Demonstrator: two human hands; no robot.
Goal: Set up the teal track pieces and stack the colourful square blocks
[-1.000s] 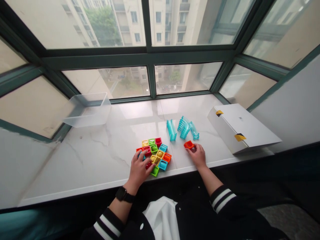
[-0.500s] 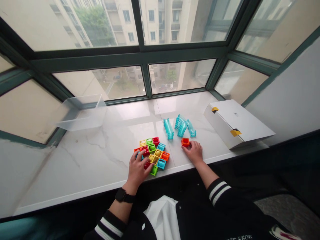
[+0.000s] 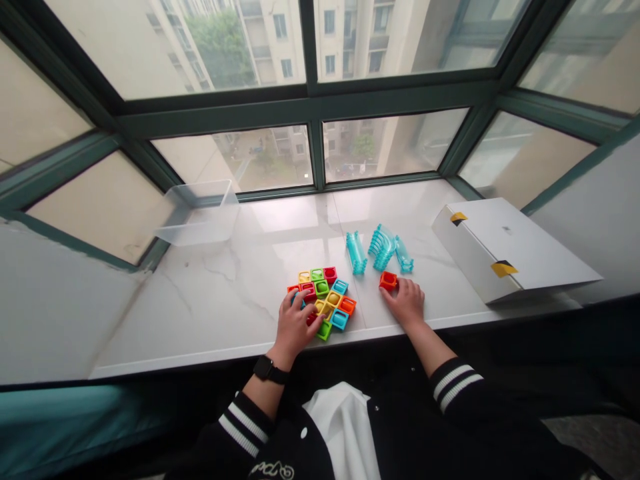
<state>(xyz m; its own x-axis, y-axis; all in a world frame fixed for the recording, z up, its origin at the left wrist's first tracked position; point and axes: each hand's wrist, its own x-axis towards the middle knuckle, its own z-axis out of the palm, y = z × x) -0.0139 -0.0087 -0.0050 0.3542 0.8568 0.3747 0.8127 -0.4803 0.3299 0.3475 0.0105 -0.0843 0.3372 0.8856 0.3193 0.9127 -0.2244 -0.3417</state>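
Nearest us on the sill (image 3: pixel 210 333), the left hand (image 3: pixel 296 328) spreads its fingers wide over the near-left side of the coloured blocks (image 3: pixel 333 298); we cannot tell whether it pinches any of them. These blocks lie side by side in one irregular group, so that much looks gathered, though we cannot see whether they are joined. To their right and apart from them, the right hand (image 3: pixel 407 302) holds an orange-red block (image 3: pixel 387 280) between thumb and fingers; we judge this one not yet part of the group.

Just beyond it, we find a straight turquoise track piece (image 3: pixel 357 253), a curved track piece (image 3: pixel 382 247) and a slimmer track piece (image 3: pixel 404 255), untouched and outside the group. Farther right sits a white box (image 3: pixel 523 250); far left, a clear plastic bin (image 3: pixel 200 235) stands against the window frame (image 3: pixel 320 107).
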